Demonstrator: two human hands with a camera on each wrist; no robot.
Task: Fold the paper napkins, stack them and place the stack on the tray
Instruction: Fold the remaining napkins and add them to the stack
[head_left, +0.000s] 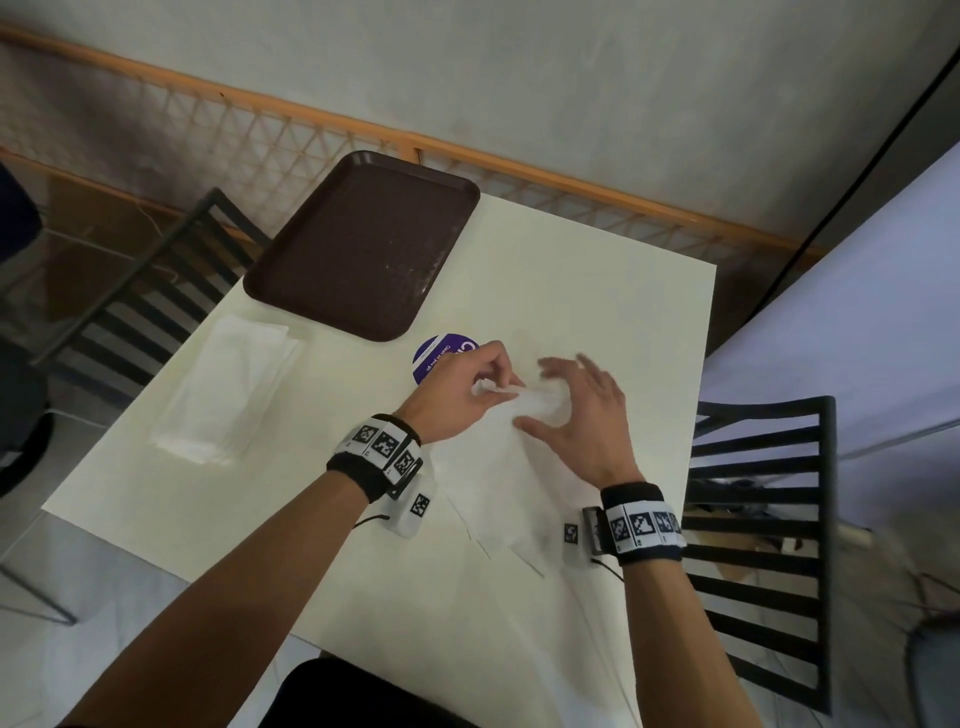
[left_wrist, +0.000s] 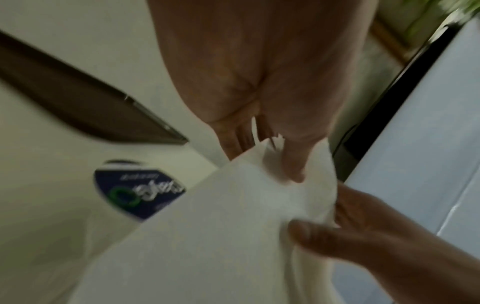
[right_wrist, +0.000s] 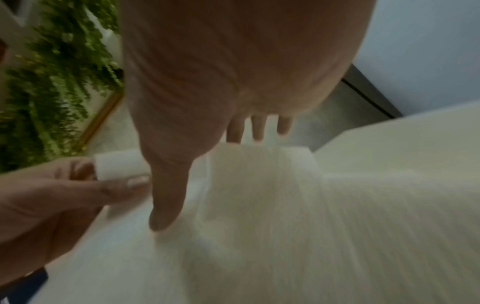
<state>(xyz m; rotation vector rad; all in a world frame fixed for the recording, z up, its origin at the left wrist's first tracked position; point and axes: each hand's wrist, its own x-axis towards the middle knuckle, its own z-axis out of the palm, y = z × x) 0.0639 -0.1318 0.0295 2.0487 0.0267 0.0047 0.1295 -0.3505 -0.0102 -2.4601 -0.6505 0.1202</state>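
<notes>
A white paper napkin (head_left: 498, 467) lies spread on the cream table in front of me. My left hand (head_left: 467, 387) pinches its far corner between thumb and fingers and lifts it; the left wrist view shows that pinched corner (left_wrist: 270, 156). My right hand (head_left: 576, 410) hovers over the napkin with fingers spread and straight, thumb on the paper (right_wrist: 161, 218). A pile of folded white napkins (head_left: 228, 395) lies at the table's left. The brown tray (head_left: 363, 244), with nothing on it, sits at the far left of the table.
A round purple sticker (head_left: 441, 353) lies on the table (head_left: 597, 291) just beyond my left hand. Black slatted chairs stand at the left (head_left: 156, 291) and the right (head_left: 753, 545). A wooden lattice railing (head_left: 311, 140) runs behind the table.
</notes>
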